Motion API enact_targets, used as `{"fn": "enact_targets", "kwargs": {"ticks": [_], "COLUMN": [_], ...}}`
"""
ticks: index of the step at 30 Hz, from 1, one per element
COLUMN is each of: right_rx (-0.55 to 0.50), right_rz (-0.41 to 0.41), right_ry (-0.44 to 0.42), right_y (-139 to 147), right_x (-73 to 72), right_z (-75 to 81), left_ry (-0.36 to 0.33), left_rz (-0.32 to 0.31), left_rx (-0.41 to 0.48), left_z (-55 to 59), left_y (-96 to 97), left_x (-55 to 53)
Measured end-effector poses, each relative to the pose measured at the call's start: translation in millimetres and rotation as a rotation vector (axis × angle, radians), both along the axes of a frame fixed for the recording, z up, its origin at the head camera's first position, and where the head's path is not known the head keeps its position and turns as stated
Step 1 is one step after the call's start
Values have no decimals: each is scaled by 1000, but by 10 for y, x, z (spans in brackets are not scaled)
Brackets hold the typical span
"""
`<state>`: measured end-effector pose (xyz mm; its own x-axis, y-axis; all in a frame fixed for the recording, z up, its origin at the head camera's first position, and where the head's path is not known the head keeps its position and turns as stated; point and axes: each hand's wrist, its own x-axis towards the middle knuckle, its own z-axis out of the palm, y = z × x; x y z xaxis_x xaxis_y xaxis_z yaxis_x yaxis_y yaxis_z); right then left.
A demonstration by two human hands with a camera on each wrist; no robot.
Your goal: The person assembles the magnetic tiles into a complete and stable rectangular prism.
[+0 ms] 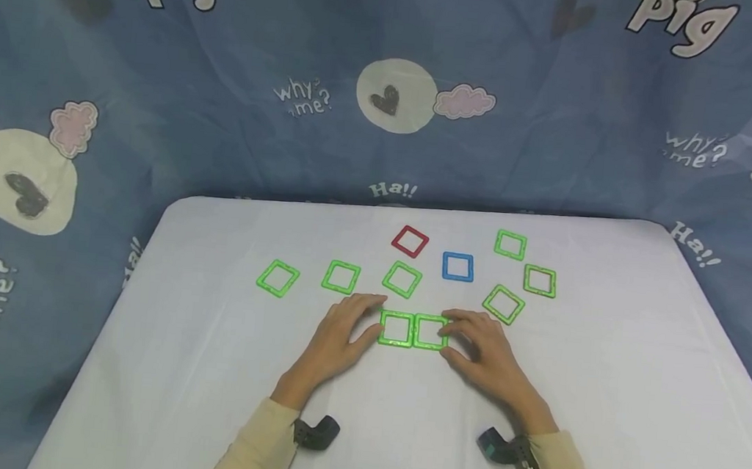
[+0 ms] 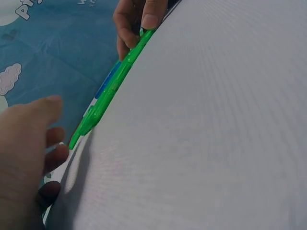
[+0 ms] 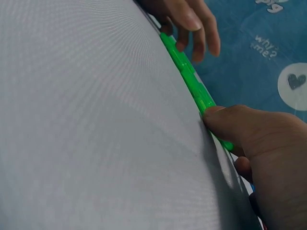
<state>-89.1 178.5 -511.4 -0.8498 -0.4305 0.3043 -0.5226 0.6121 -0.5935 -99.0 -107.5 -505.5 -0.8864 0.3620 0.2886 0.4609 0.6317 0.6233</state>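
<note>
Because the white-covered table (image 1: 140,363) looks soft on top, I judge that a clumsy push could ruck the cloth and shift whatever lies flat on it; my right hand (image 1: 489,355) pinches the outer side of the right green square (image 1: 429,347), thumb at the near corner and fingers towards the far one, so a tug or twist from this side could swing that piece out of line; my left hand (image 1: 336,338) curves around the outer end of the left green square (image 1: 395,343), thumb and fingers apart with no hold that I can make out, and I cannot tell whether a fingertip touches the edge; with that end so lightly guarded, too hard a press from the right could slide both squares, which sit side by side between my hands in the middle of the table; if my left fingers reach further, they could knock the loose green square (image 1: 395,289) just beyond them, and perhaps nudge it towards the red square (image 1: 403,250); my right knuckles lie near the slanted green square (image 1: 496,314), which a careless lift could brush; smallest of all is the seam where the two squares meet, and uneven pressure could part it or tip one edge over the other.
</note>
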Motion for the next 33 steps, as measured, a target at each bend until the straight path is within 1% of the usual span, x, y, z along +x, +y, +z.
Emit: {"fn": "enact_targets", "kwargs": {"ticks": [3,6,10,13,16,18,20,22,26,30,33], "right_rx": [-5,-6,-3,-6,-11,-7,-7,-7,-21,-35,-42], "right_rz": [-4,-6,-13,-16,-11,-5,-4,-14,-25,-6,2], "right_ry": [1,-13,-30,-20,-8,-7,1,15,34,28,28], "right_y": [-12,-17,-22,-18,-10,-5,-9,0,5,-4,-10], "right_x": [3,12,23,25,18,9,1,6,23,21,19], "right_z": [8,17,27,31,25,17,14,11,-3,0,8], "left_ry": [-17,-17,13,32,48,59,62,50,42,72,80], "left_rz": [23,35,41,50,78,111,146,177,254,371,452], "left_rx": [51,89,122,150,180,199,200,199,171,137,123], "left_z": [0,-3,-3,0,11,17,43,57,80,89,99], "left_y": [-13,-13,-11,-12,-21,-26,-48,-65,-153,-303,-446], "left_x": [-1,3,0,-7,-10,-14,-20,-28,-45,-72,-91]}}
